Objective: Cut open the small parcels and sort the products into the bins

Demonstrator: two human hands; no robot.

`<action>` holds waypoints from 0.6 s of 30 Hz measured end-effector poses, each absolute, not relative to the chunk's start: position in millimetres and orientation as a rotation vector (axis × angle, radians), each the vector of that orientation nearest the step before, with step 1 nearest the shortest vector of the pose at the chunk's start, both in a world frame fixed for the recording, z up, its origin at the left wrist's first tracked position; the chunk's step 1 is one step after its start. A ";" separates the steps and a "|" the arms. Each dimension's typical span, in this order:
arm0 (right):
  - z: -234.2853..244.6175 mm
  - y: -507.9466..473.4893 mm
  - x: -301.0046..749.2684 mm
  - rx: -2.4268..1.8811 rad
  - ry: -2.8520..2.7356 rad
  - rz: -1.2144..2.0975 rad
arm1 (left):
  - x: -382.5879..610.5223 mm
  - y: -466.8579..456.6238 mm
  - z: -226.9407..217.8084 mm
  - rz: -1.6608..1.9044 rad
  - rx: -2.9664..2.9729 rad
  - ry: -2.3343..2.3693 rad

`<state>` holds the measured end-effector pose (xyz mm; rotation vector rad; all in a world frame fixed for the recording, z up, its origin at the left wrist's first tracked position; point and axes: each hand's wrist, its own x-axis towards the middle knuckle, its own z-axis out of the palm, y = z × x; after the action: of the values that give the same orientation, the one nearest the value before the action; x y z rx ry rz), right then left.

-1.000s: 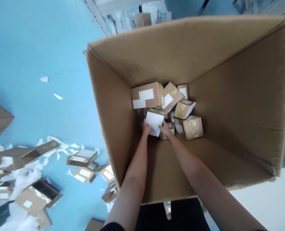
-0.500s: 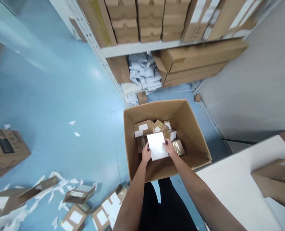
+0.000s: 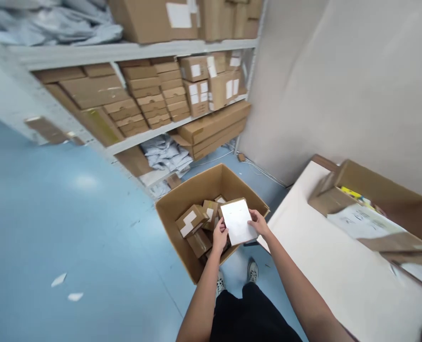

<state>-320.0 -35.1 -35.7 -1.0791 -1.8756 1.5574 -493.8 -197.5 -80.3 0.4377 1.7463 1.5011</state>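
Between my two hands is a small flat box (image 3: pixel 238 221) with a white top and a thin brown cardboard edge. My left hand (image 3: pixel 220 235) grips its left side, and my right hand (image 3: pixel 258 222) grips its right side, thumb on the white top. The box is held above a large open carton (image 3: pixel 170 204) on the floor. Inside that carton lie several small brown parcels with white labels, among them one parcel (image 3: pixel 192 220) at the left and a darker one (image 3: pixel 199 242) below it. The held box hides part of the carton's contents.
A white table (image 3: pixel 303 247) stands at my right, bearing an open carton (image 3: pixel 385 190) with papers. Ahead, a metal shelf (image 3: pixel 143 137) holds stacked boxes and grey plastic bags (image 3: pixel 166 154). A grey wall (image 3: pixel 303 85) rises behind. Paper scraps (image 3: pixel 75 297) lie on the blue floor.
The white-topped box has come up out of the large carton, held in both hands. My view has swung right and up, bringing more of the table and shelf into sight.
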 end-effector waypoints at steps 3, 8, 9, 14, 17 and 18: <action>-13.7 -32.3 -276.2 -1.152 -1.790 1.430 | -468.1 -174.5 -58.8 1.451 0.597 1.703; 9.8 -25.1 -179.1 -1.347 -1.560 1.277 | -396.1 -127.2 -33.3 1.306 0.844 1.583; 11.7 -24.9 -154.7 -1.380 -1.505 1.252 | -375.9 -117.1 -30.3 1.279 0.875 1.583; 12.5 -34.8 -8.1 -1.472 -1.274 1.106 | -241.9 -71.4 -19.2 1.125 1.032 1.488; 8.4 -48.4 80.1 -1.518 -1.178 1.050 | -151.2 -54.0 -14.2 0.987 1.117 1.460; 5.8 -53.4 105.4 -1.529 -1.156 1.037 | -123.2 -50.3 -13.6 0.950 1.141 1.466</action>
<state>105.4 -53.4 5.8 -1.5295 -1.1559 1.0375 -123.2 -50.3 -13.6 1.1414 1.4665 0.9503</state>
